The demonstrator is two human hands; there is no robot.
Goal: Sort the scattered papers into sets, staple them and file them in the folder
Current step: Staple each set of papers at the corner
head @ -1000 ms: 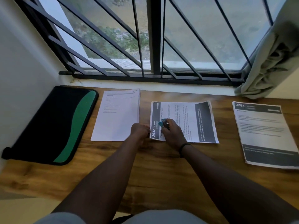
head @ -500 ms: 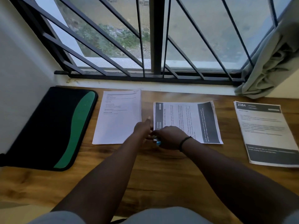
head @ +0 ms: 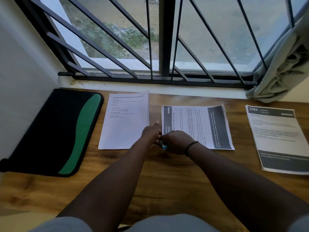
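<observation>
Right hand: the right hand (head: 178, 142) is curled round a small blue stapler (head: 164, 147), of which only a tip shows, at the near-left corner of the middle set (head: 197, 126).
Left hand: the left hand (head: 150, 133) lies just at 9 o'clock of the right, fingers reaching forward along the gap between two sets; whether it pinches the paper's corner or only steadies it I cannot tell.
Middle set: turned sideways on the desk (head: 167, 178), print running up the page; the stapler sits at its corner.
Left set: at 10 o'clock of the hands, a pale set (head: 125, 121), upright and squared.
Right set: at 3 o'clock, well apart, a set (head: 277, 138) headed 2384.
Folder: at 9 o'clock, far left, the black and green folder (head: 55, 131) lies flat and closed.
Progress: sorting looks done, three sets laid out. Stapling appears under way on the middle one; staples elsewhere are too small to see. Nothing is filed yet.
</observation>
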